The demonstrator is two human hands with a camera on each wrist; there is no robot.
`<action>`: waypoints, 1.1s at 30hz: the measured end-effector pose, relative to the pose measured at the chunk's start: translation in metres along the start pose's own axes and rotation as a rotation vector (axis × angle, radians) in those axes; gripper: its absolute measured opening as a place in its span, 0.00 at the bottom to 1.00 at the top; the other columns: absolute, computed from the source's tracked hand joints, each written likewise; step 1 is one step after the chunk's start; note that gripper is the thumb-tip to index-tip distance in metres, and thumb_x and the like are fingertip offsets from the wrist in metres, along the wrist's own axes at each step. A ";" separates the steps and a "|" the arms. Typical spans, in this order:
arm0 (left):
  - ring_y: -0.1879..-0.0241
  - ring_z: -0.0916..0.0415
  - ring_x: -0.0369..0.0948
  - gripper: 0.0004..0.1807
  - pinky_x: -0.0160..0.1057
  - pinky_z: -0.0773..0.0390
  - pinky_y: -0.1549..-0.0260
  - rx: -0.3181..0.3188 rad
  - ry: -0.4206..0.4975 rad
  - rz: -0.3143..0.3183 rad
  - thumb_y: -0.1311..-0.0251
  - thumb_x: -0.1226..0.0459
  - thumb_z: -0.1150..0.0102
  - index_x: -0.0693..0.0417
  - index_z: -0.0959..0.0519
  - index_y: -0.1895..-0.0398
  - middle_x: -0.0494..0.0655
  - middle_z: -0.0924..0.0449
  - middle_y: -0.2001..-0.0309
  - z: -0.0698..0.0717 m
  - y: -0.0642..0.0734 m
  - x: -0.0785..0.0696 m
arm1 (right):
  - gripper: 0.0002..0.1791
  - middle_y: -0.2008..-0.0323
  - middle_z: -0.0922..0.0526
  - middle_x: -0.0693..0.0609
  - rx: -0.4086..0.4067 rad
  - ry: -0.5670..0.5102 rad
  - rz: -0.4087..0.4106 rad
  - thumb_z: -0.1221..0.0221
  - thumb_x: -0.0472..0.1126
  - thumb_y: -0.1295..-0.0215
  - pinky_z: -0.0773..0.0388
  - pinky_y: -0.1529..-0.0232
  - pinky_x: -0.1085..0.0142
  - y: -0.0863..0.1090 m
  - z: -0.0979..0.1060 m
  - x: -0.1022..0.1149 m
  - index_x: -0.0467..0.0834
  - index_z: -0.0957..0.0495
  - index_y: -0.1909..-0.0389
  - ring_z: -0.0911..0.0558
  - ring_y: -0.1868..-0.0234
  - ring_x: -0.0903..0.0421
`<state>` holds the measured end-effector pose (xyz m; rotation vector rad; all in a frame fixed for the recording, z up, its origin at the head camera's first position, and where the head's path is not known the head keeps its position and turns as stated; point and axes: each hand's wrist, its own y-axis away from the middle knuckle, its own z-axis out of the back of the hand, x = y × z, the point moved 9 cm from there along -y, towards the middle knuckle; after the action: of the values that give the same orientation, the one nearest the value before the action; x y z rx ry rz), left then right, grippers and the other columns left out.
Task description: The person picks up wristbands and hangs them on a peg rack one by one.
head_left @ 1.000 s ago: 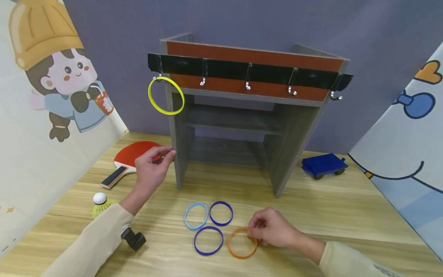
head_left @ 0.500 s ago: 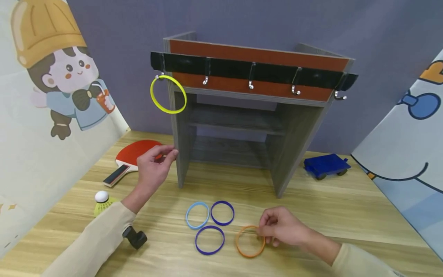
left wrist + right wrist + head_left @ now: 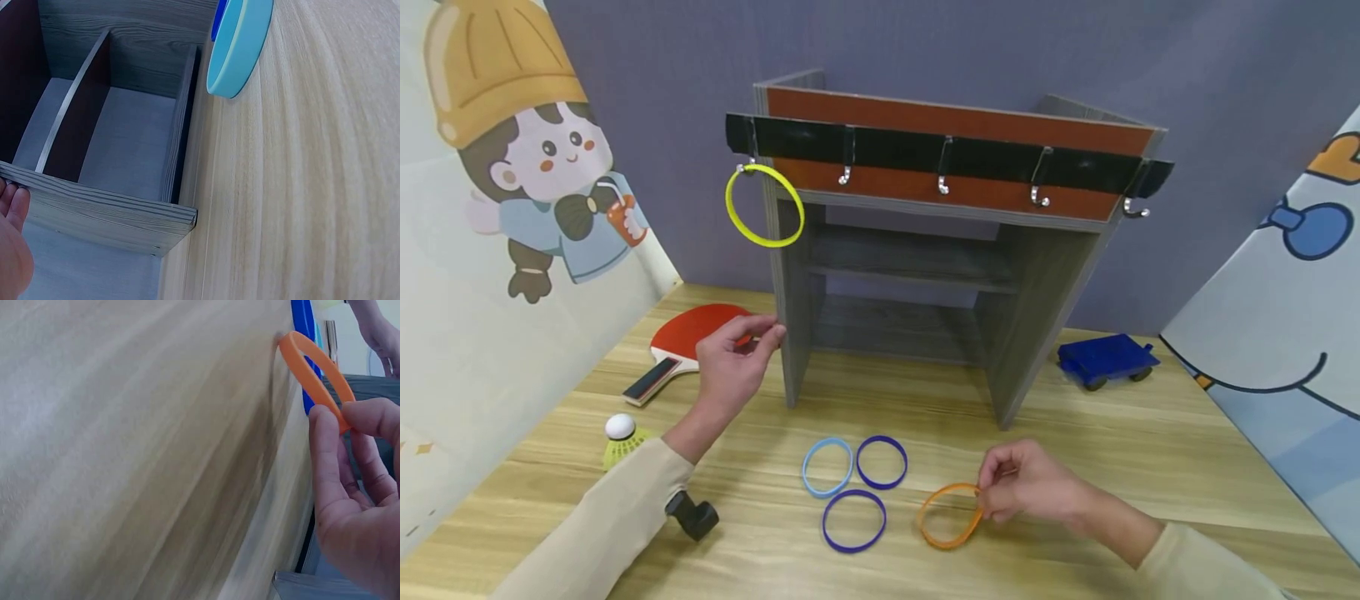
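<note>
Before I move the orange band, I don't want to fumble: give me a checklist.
1. Right hand pinching the orange band: ok.
2. Orange band apart from the lower purple band: ok in the head view.
3. Orange band fully off the table: cannot tell.
4. Second hook from the left bare: ok.
5. Yellow band on the leftmost hook: ok.
6. Left hand steadying the rack: cannot tell; pressure doesn't show.

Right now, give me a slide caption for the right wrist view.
Right grip pinches an orange ring, a blue ring partly visible behind it, wood-grain tabletop at left.
</note>
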<state>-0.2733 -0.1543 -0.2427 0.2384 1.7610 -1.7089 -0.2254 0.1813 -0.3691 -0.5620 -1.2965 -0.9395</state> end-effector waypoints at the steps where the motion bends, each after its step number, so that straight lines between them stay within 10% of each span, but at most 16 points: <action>1: 0.75 0.20 0.43 0.08 0.26 0.21 0.73 0.000 0.001 0.001 0.54 0.83 0.35 0.75 0.20 0.68 0.62 0.19 0.72 0.000 0.000 0.000 | 0.04 0.75 0.20 0.40 -0.006 -0.003 -0.007 0.38 0.26 0.50 0.18 0.71 0.60 0.000 0.002 0.000 0.35 0.24 0.74 0.19 0.74 0.51; 15: 0.74 0.20 0.44 0.08 0.26 0.21 0.72 -0.004 -0.010 0.005 0.54 0.83 0.35 0.75 0.19 0.68 0.62 0.19 0.72 0.000 0.001 0.003 | 0.05 0.70 0.19 0.38 -0.204 -0.068 -0.010 0.38 0.26 0.48 0.19 0.60 0.51 0.004 0.046 0.007 0.33 0.24 0.71 0.17 0.66 0.45; 33: 0.73 0.19 0.37 0.09 0.27 0.20 0.71 -0.005 0.024 0.017 0.53 0.83 0.36 0.76 0.20 0.67 0.63 0.19 0.71 -0.001 0.002 0.004 | 0.09 0.70 0.17 0.44 -0.420 -0.232 0.223 0.40 0.22 0.44 0.19 0.60 0.56 0.001 0.069 0.056 0.39 0.20 0.74 0.15 0.67 0.49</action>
<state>-0.2757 -0.1549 -0.2467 0.2717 1.7757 -1.6958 -0.2629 0.2228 -0.2993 -1.1469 -1.2121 -0.9831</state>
